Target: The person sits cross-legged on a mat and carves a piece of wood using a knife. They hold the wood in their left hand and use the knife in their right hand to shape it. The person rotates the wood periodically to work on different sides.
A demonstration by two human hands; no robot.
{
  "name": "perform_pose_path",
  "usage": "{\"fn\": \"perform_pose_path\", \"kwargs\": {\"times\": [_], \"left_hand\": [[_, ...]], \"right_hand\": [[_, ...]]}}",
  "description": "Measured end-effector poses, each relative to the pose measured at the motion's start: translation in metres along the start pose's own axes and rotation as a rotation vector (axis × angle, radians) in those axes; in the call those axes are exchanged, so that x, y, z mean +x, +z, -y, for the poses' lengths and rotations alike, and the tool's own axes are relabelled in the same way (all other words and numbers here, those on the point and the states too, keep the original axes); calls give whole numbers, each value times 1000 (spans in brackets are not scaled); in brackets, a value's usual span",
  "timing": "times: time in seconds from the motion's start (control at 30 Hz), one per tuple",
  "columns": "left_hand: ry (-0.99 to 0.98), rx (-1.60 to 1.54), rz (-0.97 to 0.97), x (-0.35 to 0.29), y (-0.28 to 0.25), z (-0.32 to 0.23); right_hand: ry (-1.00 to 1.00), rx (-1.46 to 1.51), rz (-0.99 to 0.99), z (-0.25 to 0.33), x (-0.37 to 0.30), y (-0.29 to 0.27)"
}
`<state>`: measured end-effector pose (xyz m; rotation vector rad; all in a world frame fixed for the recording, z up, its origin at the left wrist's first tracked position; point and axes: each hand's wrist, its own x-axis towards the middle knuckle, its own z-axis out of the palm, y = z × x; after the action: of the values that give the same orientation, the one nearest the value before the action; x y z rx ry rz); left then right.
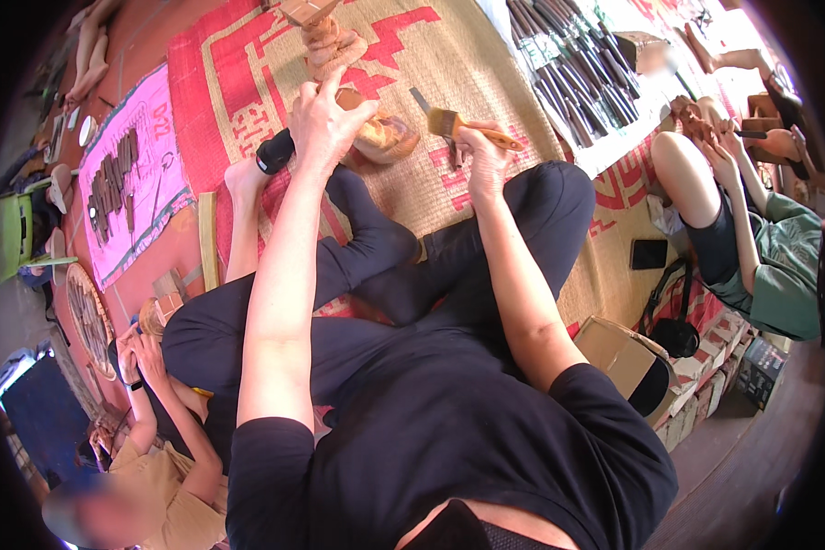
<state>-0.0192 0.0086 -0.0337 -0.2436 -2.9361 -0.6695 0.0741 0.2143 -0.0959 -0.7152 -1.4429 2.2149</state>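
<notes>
My left hand is closed around the upper end of a carved wooden piece with a twisted, light-brown body, which rests on the woven mat. In my right hand is a flat paintbrush with a wooden handle, its bristles pointing left toward the carving. A thin grey strip shows just beyond the bristles; I cannot tell whether it belongs to the brush. Just past my left fingertips stands a second twisted wooden carving with a squared top.
My crossed legs lie close below the carving. Rows of dark tools lie at the far right, and more lie on a pink cloth at left. A phone and a cardboard box are at right. People sit on both sides.
</notes>
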Motion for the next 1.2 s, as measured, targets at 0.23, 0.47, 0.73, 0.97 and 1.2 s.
{"fn": "perform_pose_path", "kwargs": {"times": [0.23, 0.47, 0.73, 0.97, 1.2], "left_hand": [[18, -19, -18, -1, 1, -1], [60, 1, -52, -8, 0, -8], [110, 5, -53, -19, 0, -20], [127, 26, -35, -20, 3, -25], [134, 23, -57, -22, 6, -22]], "right_hand": [[12, -81, 298, -5, -30, 9], [1, -78, 108, -3, -4, -8], [-76, -410, 96, -12, -3, 1], [-3, -177, 262, -3, -18, 19], [-1, -90, 146, 11, -13, 16]]}}
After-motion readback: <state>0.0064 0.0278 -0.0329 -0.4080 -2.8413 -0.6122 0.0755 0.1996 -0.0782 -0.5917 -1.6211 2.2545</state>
